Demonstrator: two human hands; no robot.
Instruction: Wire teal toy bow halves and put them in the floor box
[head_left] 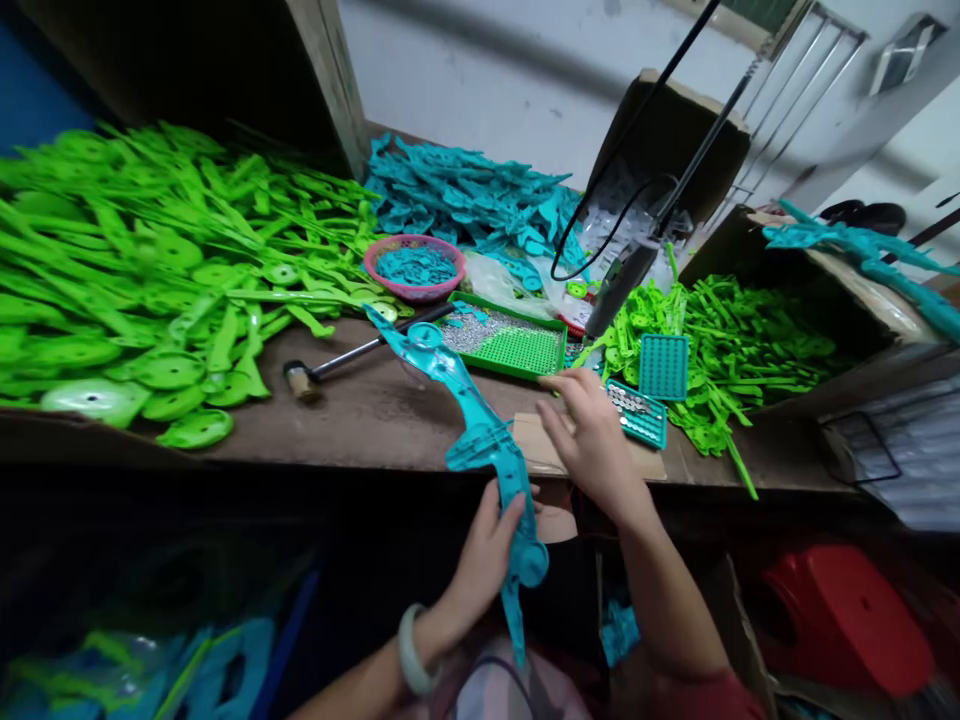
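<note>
My left hand (487, 550), a pale bangle on its wrist, is wrapped round the lower part of a long teal plastic part (480, 430). The part is held at a slant in front of the bench, with round discs near both ends. My right hand (589, 435) is above the bench edge, its fingers apart and nothing visible in them. Just beyond its fingertips lies a green tray (523, 350) of small metal pieces. A dark electric screwdriver (622, 285) hangs from a cord above that hand. Beside it is a small teal tray (637, 412) with silvery round pieces.
Lime-green plastic parts (150, 270) heap up on the left, more (735, 340) on the right. Teal parts (472, 190) are piled at the back, near a pink basket (415, 290). A hammer (352, 355) lies on the bench. A red plastic object (847, 620) is below right.
</note>
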